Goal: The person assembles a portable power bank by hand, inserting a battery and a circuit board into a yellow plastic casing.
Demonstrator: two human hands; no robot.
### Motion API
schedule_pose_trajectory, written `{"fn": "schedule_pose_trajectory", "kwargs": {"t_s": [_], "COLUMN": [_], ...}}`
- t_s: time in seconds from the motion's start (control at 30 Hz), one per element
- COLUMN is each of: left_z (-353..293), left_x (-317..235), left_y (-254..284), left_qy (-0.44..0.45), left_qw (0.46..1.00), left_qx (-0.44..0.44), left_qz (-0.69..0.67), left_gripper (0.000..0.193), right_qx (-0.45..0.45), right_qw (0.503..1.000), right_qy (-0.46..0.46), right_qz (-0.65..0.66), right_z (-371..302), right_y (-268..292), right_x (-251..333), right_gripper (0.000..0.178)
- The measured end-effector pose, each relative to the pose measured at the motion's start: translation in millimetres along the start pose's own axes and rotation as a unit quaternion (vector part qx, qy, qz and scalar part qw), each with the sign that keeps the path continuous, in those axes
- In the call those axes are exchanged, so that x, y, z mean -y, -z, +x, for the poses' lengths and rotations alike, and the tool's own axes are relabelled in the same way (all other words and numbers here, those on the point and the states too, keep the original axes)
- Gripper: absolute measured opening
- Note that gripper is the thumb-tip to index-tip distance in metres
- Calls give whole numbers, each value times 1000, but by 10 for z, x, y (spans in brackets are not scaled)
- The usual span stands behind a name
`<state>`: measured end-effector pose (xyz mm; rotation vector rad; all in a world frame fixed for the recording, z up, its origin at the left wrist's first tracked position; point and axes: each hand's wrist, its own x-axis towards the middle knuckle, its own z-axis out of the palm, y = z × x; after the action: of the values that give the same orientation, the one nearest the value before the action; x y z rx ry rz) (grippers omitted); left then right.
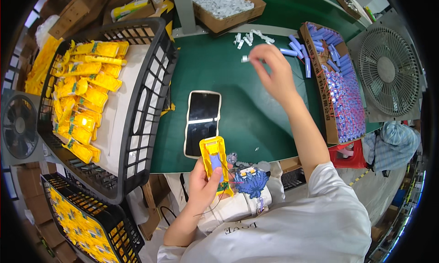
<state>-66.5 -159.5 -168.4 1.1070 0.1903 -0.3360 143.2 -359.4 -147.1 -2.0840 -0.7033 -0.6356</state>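
My left hand (199, 186) is closed round a yellow plastic housing (212, 147), held near my body past the table's front edge. Inside the housing lies a blue cylindrical battery cell (215, 161), with my thumb resting over it. A green circuit board (222, 187) and thin dark wires show at the housing's lower end. Over the far part of the table, my right hand (277, 74) pinches a small white plastic piece (244, 58) between its fingertips. Similar small white pieces (240, 44) are scattered just beyond it. Several loose blue cells (297, 46) lie to its right.
A phone (202, 128) lies on the green table (247, 126). On the left, a black crate (141, 103) holds yellow housings, with another crate (114, 226) below. A carton of cells (330, 112) and a fan (386, 71) stand right. Behind is a carton of white pieces (254, 10).
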Motion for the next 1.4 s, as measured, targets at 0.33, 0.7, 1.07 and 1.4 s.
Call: {"fn": "schedule_pose_trajectory", "kwargs": {"t_s": [0.33,0.7,1.07,1.4], "left_z": [-25,-15,11,20], "left_x": [2,-21,18,-1], "left_y": [-35,-80,-77,-74], "left_qy": [-46,-53,-70,-90], "left_qw": [997,994,983,967], "left_qx": [-19,-37,-54,-60], "left_qz": [59,87,162,232], "left_gripper": [27,25,22,23], "right_qx": [39,159,91,34], "right_qw": [959,933,923,830], "right_qy": [-42,-162,-285,-389], "right_qz": [276,279,243,398], "right_z": [-619,-712,-719,-799], "right_y": [86,83,-86,-184], "right_x": [915,1120,1287,1298], "right_gripper": [19,17,10,10]}}
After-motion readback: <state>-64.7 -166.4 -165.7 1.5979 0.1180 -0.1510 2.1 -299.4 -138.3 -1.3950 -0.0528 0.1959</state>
